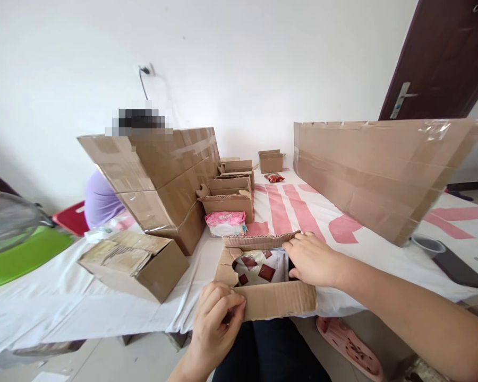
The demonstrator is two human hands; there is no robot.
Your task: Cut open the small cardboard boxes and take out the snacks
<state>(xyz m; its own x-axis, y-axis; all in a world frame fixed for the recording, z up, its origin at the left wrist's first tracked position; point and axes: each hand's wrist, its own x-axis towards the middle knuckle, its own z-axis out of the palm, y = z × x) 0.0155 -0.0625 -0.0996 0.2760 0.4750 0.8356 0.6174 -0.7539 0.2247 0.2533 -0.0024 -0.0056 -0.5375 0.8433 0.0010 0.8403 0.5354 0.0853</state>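
At the near edge of the bench [103,313], an open cardboard box [279,300] is held between both hands. The left hand [215,323] is raised from six o'clock, its fingers curled and pinched on the box's front flap at the left corner. The right hand [313,260] is brought in from four o'clock on an outstretched forearm, palm down, fingers bent over the box's right rim and reaching into the opening. Inside the box, a white packet with dark red squares [258,268] is seen just left of the right hand's fingertips. At twelve o'clock from the box a pink pack [225,223] lies in front of a row of small open boxes [229,199]. At nine o'clock a closed carton [137,262] lies tilted. At two o'clock a long cardboard sheet [382,170] stands on edge.
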